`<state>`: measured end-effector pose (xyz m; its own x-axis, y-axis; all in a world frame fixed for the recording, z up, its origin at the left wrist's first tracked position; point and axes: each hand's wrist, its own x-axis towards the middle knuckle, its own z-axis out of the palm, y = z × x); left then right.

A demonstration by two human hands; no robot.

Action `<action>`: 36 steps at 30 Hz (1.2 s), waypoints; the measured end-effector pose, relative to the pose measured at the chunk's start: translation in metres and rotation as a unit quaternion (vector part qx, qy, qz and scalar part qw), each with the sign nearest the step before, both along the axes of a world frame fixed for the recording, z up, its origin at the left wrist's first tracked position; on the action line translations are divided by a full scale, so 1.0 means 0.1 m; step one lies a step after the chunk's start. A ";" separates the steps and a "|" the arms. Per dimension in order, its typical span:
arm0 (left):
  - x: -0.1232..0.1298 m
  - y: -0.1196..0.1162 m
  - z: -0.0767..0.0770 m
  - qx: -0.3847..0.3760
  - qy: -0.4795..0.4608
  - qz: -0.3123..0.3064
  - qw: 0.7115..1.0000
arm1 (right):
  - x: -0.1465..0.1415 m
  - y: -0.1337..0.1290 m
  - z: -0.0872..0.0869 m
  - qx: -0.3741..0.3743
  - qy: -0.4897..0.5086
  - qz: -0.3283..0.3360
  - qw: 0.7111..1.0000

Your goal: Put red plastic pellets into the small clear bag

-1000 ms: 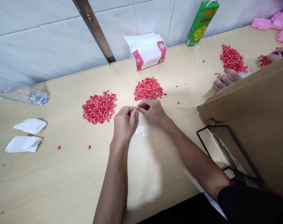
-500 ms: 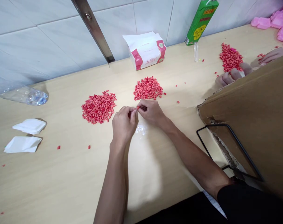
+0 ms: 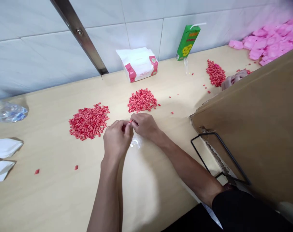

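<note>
My left hand point(image 3: 117, 137) and my right hand point(image 3: 145, 125) meet fingertip to fingertip over the table. Between them they pinch a small red piece point(image 3: 130, 121), mostly covered by the fingers. Just beyond my right hand lies a heap of small red tube pieces point(image 3: 142, 100). A larger red heap point(image 3: 88, 121) spreads to the left of my left hand. Several small clear bits point(image 3: 136, 141) lie on the table just below the hands. Two single red pieces point(image 3: 76, 167) point(image 3: 37, 171) rest apart at the lower left.
A tissue pack point(image 3: 140, 65) and a green drink carton point(image 3: 188, 42) stand along the wall. At right, a cardboard box point(image 3: 248, 109) with a black wire frame point(image 3: 227, 151) partly hides another person's hand point(image 3: 235, 78) by a red heap point(image 3: 215, 72). Pink pieces point(image 3: 259, 43) lie behind; folded tissues point(image 3: 5, 147) at left.
The view has shifted right, so things on the table appear further left and more pink pieces show. My hands keep their pinch. The other person's hands are now less visible.
</note>
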<state>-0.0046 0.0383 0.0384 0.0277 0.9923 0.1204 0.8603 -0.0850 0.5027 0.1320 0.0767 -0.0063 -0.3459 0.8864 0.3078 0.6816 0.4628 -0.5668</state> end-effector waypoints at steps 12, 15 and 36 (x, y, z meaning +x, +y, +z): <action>-0.05 0.02 -0.06 -0.013 -0.112 -0.010 0.994 | 0.09 0.03 0.09 -0.171 0.286 0.039 0.942; -0.03 0.01 -0.05 -0.019 -0.155 -0.002 0.988 | 0.10 0.04 0.11 -0.201 0.365 0.035 0.908; 0.01 0.01 -0.07 -0.093 -0.343 0.060 0.933 | 0.09 0.03 0.15 -0.241 0.431 0.054 0.868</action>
